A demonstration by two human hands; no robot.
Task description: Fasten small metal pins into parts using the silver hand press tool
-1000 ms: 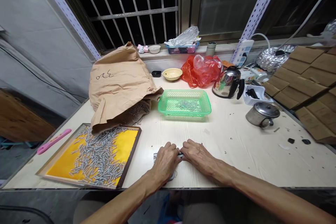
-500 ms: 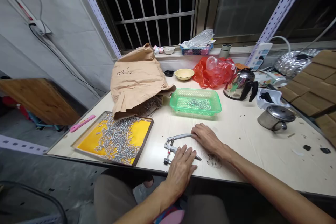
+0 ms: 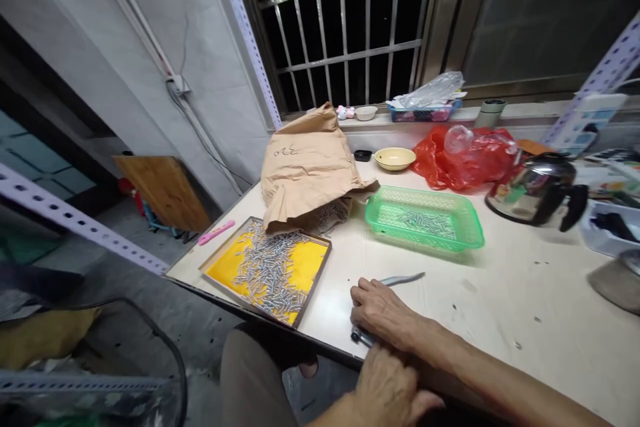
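A grey metal pliers-like hand tool (image 3: 403, 279) lies at the front of the table, one handle sticking out to the right. My right hand (image 3: 385, 312) is closed over its middle, fingers curled down, hiding most of it. The tool's dark round end (image 3: 358, 334) shows below those fingers. My left hand (image 3: 387, 383) is at the table's front edge, just below the right one and close to the tool. Its thumb points right; its fingertips are hidden. To the left, a shallow tray (image 3: 314, 285) with a yellow bottom holds many small silver screw-like pieces (image 3: 273, 273).
A brown paper bag (image 3: 310, 167) spills similar pieces at the tray's back. Behind my hands stands a green plastic basket (image 3: 425, 243) with small metal pieces. A yellow bowl (image 3: 395, 159), red plastic bag (image 3: 460, 160), and kettle (image 3: 535, 190) stand farther back. A pink tool (image 3: 216, 233) lies left.
The view has turned left. My right hand has moved onto the tool's middle and closed there. My left hand has drawn back from lying flat over the tool to the table edge.
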